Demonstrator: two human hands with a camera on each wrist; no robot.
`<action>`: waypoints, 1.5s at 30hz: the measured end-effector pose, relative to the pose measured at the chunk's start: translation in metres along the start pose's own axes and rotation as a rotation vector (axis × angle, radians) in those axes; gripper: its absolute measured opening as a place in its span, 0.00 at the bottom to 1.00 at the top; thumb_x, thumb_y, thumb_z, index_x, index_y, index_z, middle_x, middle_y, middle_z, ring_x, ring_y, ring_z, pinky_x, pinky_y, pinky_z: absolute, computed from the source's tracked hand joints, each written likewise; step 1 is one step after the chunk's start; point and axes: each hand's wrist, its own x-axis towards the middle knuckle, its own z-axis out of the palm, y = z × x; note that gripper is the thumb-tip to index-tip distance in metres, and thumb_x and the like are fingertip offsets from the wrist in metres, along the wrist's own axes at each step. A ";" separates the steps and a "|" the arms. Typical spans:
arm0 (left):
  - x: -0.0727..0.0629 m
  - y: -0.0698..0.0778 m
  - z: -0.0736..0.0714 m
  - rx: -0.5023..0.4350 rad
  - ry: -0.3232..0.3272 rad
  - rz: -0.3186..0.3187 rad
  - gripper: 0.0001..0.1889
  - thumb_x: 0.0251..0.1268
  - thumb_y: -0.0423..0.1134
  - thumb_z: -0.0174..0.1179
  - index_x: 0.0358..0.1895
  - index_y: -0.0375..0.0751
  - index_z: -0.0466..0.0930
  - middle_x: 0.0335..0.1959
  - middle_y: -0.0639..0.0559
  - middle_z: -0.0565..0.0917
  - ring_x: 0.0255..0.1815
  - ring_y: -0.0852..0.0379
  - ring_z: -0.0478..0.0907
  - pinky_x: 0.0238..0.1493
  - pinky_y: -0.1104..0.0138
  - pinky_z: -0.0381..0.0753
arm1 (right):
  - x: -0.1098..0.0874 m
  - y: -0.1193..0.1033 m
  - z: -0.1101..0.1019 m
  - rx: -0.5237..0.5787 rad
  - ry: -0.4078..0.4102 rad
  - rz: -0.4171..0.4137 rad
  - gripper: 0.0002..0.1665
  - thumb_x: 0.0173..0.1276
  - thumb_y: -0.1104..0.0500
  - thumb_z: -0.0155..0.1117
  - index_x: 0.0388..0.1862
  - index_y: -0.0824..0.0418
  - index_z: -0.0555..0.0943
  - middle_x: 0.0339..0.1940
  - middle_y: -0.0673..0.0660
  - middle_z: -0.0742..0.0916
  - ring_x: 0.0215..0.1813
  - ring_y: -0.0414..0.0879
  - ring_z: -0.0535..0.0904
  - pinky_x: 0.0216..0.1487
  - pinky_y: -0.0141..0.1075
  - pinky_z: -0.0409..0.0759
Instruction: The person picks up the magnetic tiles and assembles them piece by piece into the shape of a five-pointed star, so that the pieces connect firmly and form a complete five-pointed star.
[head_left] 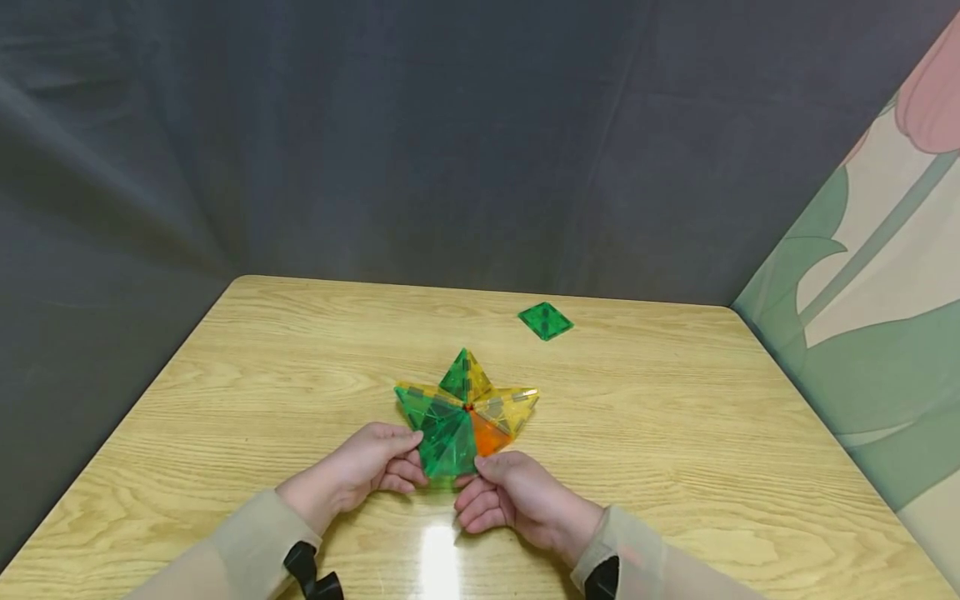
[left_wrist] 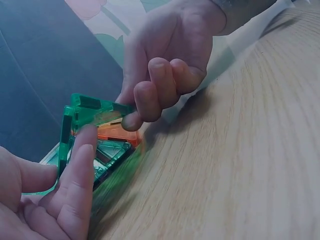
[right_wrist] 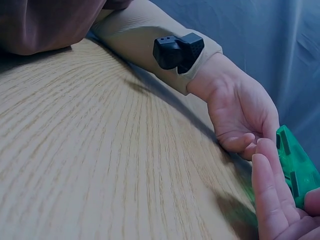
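A star-shaped build of translucent magnetic tiles (head_left: 506,408) lies mid-table, in green, yellow and orange. At its near side, my left hand (head_left: 375,462) pinches the left edge of green tiles (head_left: 447,446) between thumb and fingers. My right hand (head_left: 517,500) pinches their near right corner with thumb and forefinger, its other fingers curled. The left wrist view shows the green tile (left_wrist: 85,115) raised at a slant above the orange tile (left_wrist: 117,134). In the right wrist view, the green tile (right_wrist: 297,162) stands between both hands.
A loose green diamond of tiles (head_left: 546,321) lies near the back edge of the wooden table (head_left: 675,400). Behind the table hangs a dark curtain (head_left: 450,150). A flower-patterned panel (head_left: 885,275) borders the right side.
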 end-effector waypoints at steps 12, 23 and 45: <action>-0.001 0.000 0.001 -0.020 0.018 -0.007 0.11 0.76 0.34 0.51 0.44 0.27 0.76 0.29 0.48 0.81 0.28 0.59 0.84 0.35 0.65 0.86 | -0.003 0.000 0.006 0.073 0.058 -0.029 0.22 0.77 0.66 0.39 0.53 0.86 0.71 0.46 0.75 0.84 0.50 0.58 0.84 0.50 0.43 0.84; -0.001 0.001 0.001 -0.029 0.028 -0.005 0.10 0.75 0.34 0.51 0.42 0.27 0.77 0.26 0.49 0.82 0.28 0.58 0.84 0.36 0.64 0.86 | -0.012 -0.003 0.012 0.079 0.018 -0.026 0.22 0.76 0.66 0.42 0.55 0.86 0.71 0.50 0.75 0.83 0.55 0.59 0.82 0.51 0.43 0.83; -0.004 0.000 0.006 -0.026 0.016 0.015 0.14 0.75 0.34 0.50 0.48 0.21 0.72 0.33 0.44 0.82 0.36 0.50 0.86 0.41 0.60 0.86 | -0.030 -0.018 -0.008 0.003 0.263 -0.178 0.24 0.72 0.67 0.53 0.63 0.78 0.64 0.47 0.65 0.83 0.43 0.51 0.83 0.46 0.42 0.84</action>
